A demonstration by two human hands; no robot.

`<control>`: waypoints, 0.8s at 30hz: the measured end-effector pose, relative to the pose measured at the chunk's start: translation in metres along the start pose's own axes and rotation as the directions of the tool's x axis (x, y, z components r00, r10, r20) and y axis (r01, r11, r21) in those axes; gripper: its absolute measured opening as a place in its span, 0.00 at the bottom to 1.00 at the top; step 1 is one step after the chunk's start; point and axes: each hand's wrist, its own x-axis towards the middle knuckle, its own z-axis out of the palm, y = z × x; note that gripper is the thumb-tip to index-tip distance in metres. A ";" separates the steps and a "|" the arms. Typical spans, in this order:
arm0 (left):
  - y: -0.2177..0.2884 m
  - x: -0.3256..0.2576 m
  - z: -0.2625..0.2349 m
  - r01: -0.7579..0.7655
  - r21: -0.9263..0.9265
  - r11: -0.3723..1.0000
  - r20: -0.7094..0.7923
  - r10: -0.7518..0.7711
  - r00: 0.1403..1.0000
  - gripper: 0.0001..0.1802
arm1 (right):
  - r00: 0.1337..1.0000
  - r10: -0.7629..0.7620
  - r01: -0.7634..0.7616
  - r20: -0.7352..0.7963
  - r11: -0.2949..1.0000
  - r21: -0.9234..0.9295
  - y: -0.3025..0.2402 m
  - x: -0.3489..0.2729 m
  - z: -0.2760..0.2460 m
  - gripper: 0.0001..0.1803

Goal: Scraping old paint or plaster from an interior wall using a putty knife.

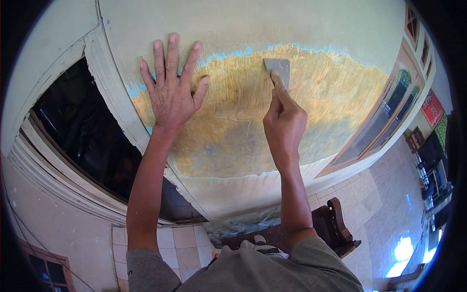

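Observation:
A wall fills the middle, pale green above, with a wide band of bare yellow-brown plaster edged by ragged strips of blue paint. My left hand lies flat on it with fingers spread, over the left end of the stripped band. In my right hand is a putty knife, the index finger stretched along its grey blade. The blade touches or nearly touches the bare plaster just under the upper paint edge; the handle is hidden in my grip.
Left of the band is a pale door frame with a dark opening. Below me stands a dark carved wooden bench near crumpled plastic sheeting. A wooden-framed window is at right, above a tiled floor.

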 end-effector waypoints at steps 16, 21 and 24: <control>0.000 0.002 -0.004 0.002 0.004 1.000 -0.001 -0.002 1.000 0.37 | 0.999 -0.036 0.037 0.022 0.999 -0.024 -0.021 -0.001 0.004 0.26; -0.003 0.001 -0.005 0.015 0.018 1.000 0.005 -0.016 1.000 0.37 | 0.996 -0.006 0.010 0.088 0.999 -0.053 -0.020 -0.014 0.003 0.26; -0.001 -0.001 -0.004 0.012 0.003 1.000 0.014 -0.012 1.000 0.37 | 0.998 0.019 -0.018 0.060 1.000 -0.019 -0.022 -0.018 0.005 0.26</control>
